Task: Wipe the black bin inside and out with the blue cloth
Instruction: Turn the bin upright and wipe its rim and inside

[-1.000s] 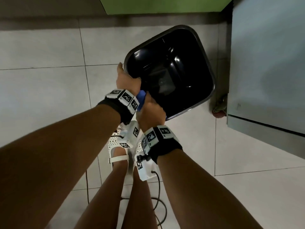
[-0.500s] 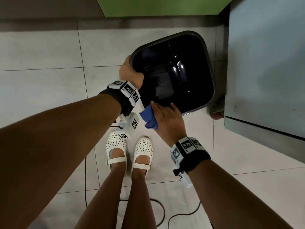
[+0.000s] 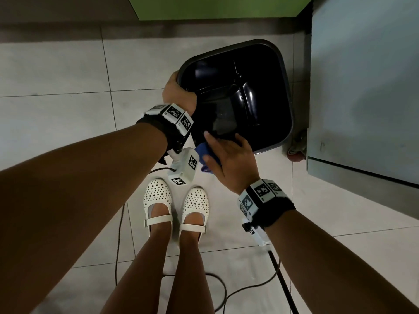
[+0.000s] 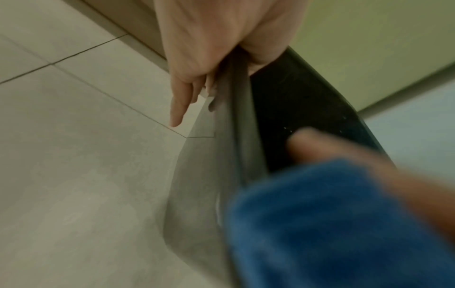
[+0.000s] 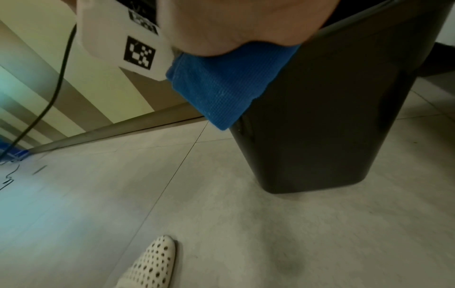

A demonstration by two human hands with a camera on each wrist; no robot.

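The black bin stands on the tiled floor with its mouth facing up at me. My left hand grips the rim at the near-left corner, thumb inside, fingers outside. My right hand clasps the blue cloth over the near rim, its fingers reaching into the bin. In the right wrist view the palm presses the blue cloth against the top of the bin's outer wall. The blue cloth is blurred in the left wrist view.
A grey cabinet on castors stands close to the bin's right side. A green panel lies beyond it. My feet in white shoes stand just in front of the bin, with black cables on the floor behind.
My right hand with the cloth has slid rightward along the near rim, away from the left hand, and its wrist has swung out. The bin has turned slightly in my left hand's grip.
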